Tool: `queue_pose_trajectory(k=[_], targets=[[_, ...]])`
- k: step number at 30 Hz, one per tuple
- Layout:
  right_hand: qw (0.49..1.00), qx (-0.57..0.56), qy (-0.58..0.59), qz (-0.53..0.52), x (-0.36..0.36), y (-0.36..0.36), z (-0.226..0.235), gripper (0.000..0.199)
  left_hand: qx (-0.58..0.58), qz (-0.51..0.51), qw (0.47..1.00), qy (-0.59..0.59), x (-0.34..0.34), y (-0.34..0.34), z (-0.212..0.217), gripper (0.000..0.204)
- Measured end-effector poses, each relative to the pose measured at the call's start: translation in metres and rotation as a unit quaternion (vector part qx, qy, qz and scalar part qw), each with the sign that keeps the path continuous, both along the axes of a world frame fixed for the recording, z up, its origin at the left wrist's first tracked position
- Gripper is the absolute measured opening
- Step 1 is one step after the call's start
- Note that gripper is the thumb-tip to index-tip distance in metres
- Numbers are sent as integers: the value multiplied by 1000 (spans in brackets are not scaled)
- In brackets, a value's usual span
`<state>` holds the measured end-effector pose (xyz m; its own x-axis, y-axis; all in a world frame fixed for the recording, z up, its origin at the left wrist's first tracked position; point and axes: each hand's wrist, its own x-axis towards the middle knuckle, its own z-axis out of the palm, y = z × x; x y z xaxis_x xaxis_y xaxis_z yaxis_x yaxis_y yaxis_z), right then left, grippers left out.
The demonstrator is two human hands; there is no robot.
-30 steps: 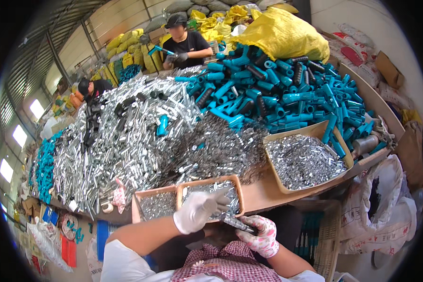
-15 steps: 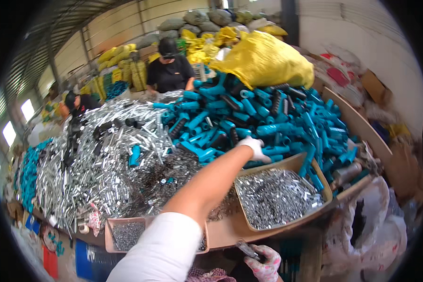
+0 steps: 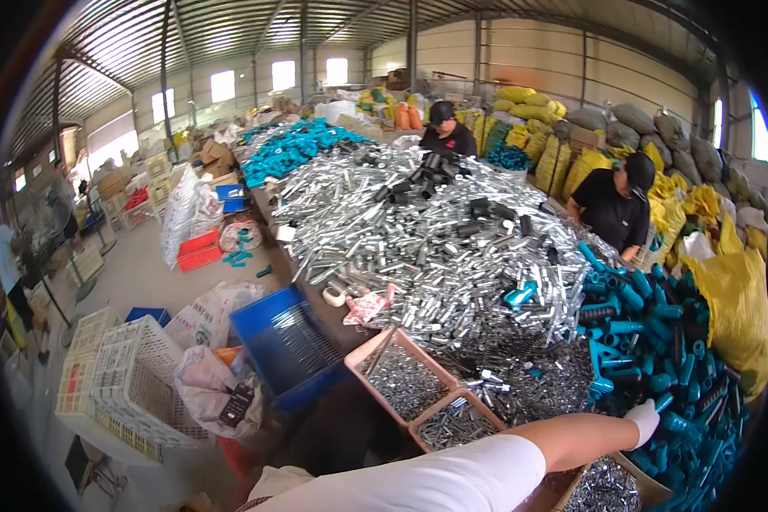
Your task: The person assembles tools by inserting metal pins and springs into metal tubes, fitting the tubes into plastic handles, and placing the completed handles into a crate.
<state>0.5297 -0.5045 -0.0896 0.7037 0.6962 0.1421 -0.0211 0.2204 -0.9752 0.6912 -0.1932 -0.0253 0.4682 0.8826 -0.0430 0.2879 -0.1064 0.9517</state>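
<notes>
My left hand (image 3: 642, 421), in a white glove, lies at the end of my outstretched arm in the lower right of the frame, its fingers curled onto a teal plastic handle (image 3: 670, 420) at the near edge of the teal heap (image 3: 657, 341); I cannot tell whether the fingers have closed around it. My right hand is out of view. Half a second ago that right hand showed at the bottom edge with a dark part in it; now it has dropped out of the picture, and my view has swung left, so the heap that sat in the upper middle is now at the right edge. The handle's long axis runs from lower left to upper right, its far end pointing into the heap. Two tan trays of small metal pieces (image 3: 404, 378) sit in the lower middle, beside the silver pile (image 3: 435, 230).
</notes>
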Motion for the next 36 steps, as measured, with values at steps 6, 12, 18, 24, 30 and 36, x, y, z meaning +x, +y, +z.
queue_pose_trajectory(k=[6,12,18,24,30,36], targets=[[992,30,8,124,-24,17,13,34,229,-23,949,214,-99,62,49,46],[982,69,-56,167,-27,7,18,34,308,-65,946,-79,-282,-65,127,62],[957,-78,-151,234,-52,10,43,35,69,-34,992,-99,-417,-89,106,26],[948,-51,-184,255,-102,33,52,34,13,62,959,-276,-486,-116,67,69],[942,-37,-210,260,-146,47,54,33,-9,137,936,-323,-510,-141,39,63],[936,-38,-242,253,-167,62,43,31,174,242,951,-85,-518,-167,19,45]])
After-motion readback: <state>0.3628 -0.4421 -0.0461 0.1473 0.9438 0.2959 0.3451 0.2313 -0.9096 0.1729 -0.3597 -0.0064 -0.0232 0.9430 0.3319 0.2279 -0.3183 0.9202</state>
